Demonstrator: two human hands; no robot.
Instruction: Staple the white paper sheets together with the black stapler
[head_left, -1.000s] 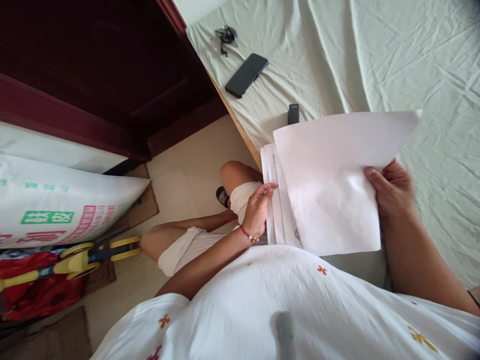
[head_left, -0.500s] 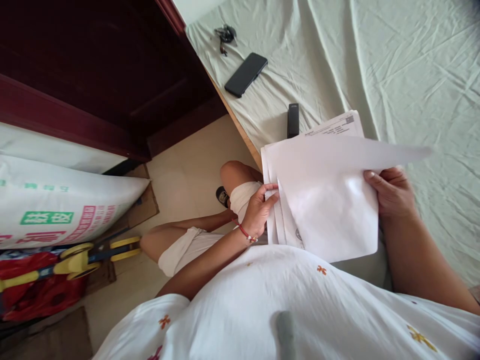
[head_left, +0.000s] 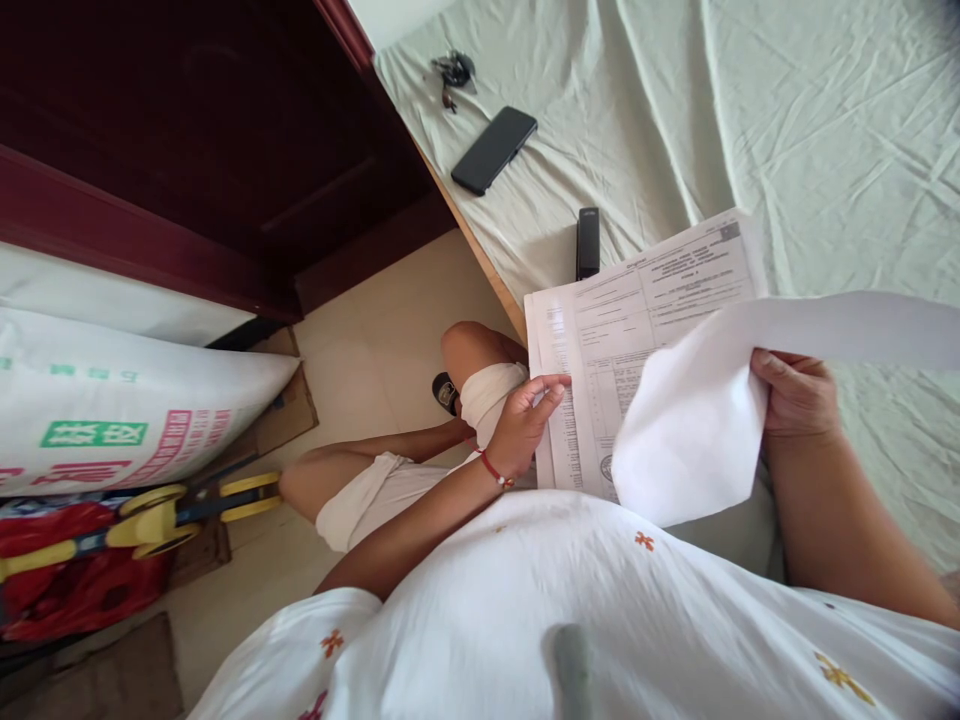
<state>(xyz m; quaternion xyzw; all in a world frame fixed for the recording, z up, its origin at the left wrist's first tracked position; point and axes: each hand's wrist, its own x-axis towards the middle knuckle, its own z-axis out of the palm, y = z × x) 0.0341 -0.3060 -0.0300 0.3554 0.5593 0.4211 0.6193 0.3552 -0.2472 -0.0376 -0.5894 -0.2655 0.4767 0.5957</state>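
Observation:
My left hand (head_left: pixel 525 425) holds the left edge of a stack of printed papers (head_left: pixel 637 310) that rests over my lap at the bed's edge. My right hand (head_left: pixel 795 395) grips a blank white sheet (head_left: pixel 697 430), bent and lifted off to the right of the stack. The top page left on the stack shows printed tables and a round stamp near its bottom. A red cord bracelet is on my left wrist.
A pale green bed sheet (head_left: pixel 787 130) covers the bed. On it lie a black phone (head_left: pixel 493 150), a small black device (head_left: pixel 588 242) and keys (head_left: pixel 450 72). A dark wooden cabinet (head_left: pixel 187 130), a printed sack (head_left: pixel 112 410) and yellow-handled tools (head_left: pixel 172 510) are at the left.
My right hand has swung the blank top sheet away to the right, uncovering the printed page beneath. My left hand stays on the stack's edge, fingers shifted slightly onto the page.

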